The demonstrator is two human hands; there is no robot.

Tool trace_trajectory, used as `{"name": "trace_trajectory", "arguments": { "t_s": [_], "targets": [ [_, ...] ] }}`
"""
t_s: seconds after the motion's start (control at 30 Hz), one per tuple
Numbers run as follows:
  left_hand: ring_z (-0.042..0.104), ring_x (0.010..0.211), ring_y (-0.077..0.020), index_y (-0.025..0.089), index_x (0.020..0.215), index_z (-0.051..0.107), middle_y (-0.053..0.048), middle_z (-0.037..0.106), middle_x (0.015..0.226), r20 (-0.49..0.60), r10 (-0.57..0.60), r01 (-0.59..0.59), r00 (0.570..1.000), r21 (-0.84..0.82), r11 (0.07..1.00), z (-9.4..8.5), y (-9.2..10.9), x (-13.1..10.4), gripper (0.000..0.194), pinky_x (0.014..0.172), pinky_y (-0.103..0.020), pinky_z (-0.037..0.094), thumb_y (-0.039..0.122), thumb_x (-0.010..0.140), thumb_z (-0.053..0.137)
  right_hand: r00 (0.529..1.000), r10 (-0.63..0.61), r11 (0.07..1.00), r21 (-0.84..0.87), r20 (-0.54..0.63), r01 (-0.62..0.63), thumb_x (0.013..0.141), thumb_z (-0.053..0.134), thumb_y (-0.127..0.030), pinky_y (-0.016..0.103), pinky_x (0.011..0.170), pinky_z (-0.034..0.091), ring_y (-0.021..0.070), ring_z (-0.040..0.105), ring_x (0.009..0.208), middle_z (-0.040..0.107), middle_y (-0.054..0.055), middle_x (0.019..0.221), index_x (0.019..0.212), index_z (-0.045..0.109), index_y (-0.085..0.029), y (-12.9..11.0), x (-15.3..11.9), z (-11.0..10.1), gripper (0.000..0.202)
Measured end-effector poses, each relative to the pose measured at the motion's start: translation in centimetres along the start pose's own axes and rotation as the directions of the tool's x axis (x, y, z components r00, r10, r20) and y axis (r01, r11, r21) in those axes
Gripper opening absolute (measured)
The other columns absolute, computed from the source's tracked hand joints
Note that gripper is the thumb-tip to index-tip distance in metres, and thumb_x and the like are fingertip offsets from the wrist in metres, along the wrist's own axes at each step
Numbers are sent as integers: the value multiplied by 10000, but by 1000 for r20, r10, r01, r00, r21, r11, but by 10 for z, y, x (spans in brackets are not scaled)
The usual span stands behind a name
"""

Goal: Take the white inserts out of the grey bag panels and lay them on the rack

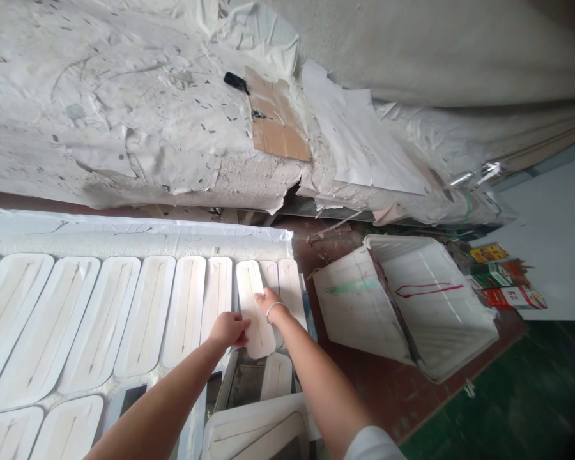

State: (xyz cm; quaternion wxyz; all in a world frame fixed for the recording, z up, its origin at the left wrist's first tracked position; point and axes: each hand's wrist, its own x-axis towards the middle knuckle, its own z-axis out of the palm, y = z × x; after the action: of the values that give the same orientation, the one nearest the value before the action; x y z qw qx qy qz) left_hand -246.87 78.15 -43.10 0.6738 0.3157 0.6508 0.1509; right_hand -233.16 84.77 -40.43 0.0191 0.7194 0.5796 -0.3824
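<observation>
A long white pad (pixel 253 300) with rounded ends and a thin dark line along its middle is held above the right end of a row of similar pads (pixel 146 313). My right hand (pixel 271 306), with a bracelet at the wrist, grips its right edge, thumb on top. At its left edge is my left hand (pixel 230 329), fingers curled in and touching the pad. Below the hands, a smaller white piece (pixel 276 377) lies near a dark gap, and larger white pieces (pixel 259 431) sit at the bottom edge.
Behind the row runs a surface covered in stained white sheeting (pixel 172 128), with a cardboard piece (pixel 278 121) and a black object (pixel 236 82) on it. A white bin (pixel 345 300) stands at the right on a reddish floor. Colourful boxes (pixel 512 297) lie beyond it.
</observation>
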Motion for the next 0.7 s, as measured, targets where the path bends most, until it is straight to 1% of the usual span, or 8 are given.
{"name": "trace_trajectory", "arguments": {
  "t_s": [0.07,0.17,0.3,0.4,0.47,0.57,0.7],
  "targets": [
    [631,535,-182,149,720,485,-49,588,537,-10,1,-1,1000,-32,999,2,-4,2,220,520,-276,530,300,878,512,999,-13,998,-67,36,15,897,467,-390,269,633,382,180,556,732,618,51,770,812,572,-178,2,-1,-7,251],
    [641,563,-181,155,737,494,-32,587,537,-95,35,-36,995,-10,999,-2,-8,2,206,530,-264,523,305,876,513,996,-48,989,-138,78,58,906,454,-371,263,624,364,171,550,713,612,41,728,741,566,-184,0,-2,-10,273],
    [607,524,-169,149,717,544,-33,600,538,-166,106,-87,980,119,989,-10,-4,-9,197,519,-256,470,296,847,542,991,-44,983,-169,124,65,902,464,-373,243,567,351,146,550,615,603,18,651,727,562,-191,-4,0,-11,271],
    [573,521,-151,159,665,547,-16,586,518,-211,204,-155,956,224,962,-9,1,-18,223,540,-248,425,285,848,536,987,-31,985,-165,157,57,907,458,-377,222,522,350,124,549,547,619,-3,629,752,574,-204,-3,0,-12,260],
    [569,521,-148,163,647,550,-9,583,507,-217,232,-173,948,260,950,-9,1,-19,231,549,-245,414,282,845,543,984,-17,985,-163,177,46,918,433,-359,210,493,354,116,556,521,639,-14,632,785,586,-214,-2,-1,-13,250],
    [596,516,-157,156,660,563,-16,605,520,-190,188,-137,964,251,958,-11,0,-12,220,544,-246,437,292,833,568,982,3,980,-196,188,35,925,419,-348,212,493,374,124,584,524,653,-10,619,819,607,-215,-5,-1,-13,253],
    [619,514,-173,151,677,552,-20,611,519,-136,117,-87,984,211,974,-17,-1,0,203,523,-251,470,282,831,570,983,-2,958,-280,183,54,898,503,-357,247,592,419,180,645,661,665,41,626,777,642,-185,-14,3,-15,252]
  ]
}}
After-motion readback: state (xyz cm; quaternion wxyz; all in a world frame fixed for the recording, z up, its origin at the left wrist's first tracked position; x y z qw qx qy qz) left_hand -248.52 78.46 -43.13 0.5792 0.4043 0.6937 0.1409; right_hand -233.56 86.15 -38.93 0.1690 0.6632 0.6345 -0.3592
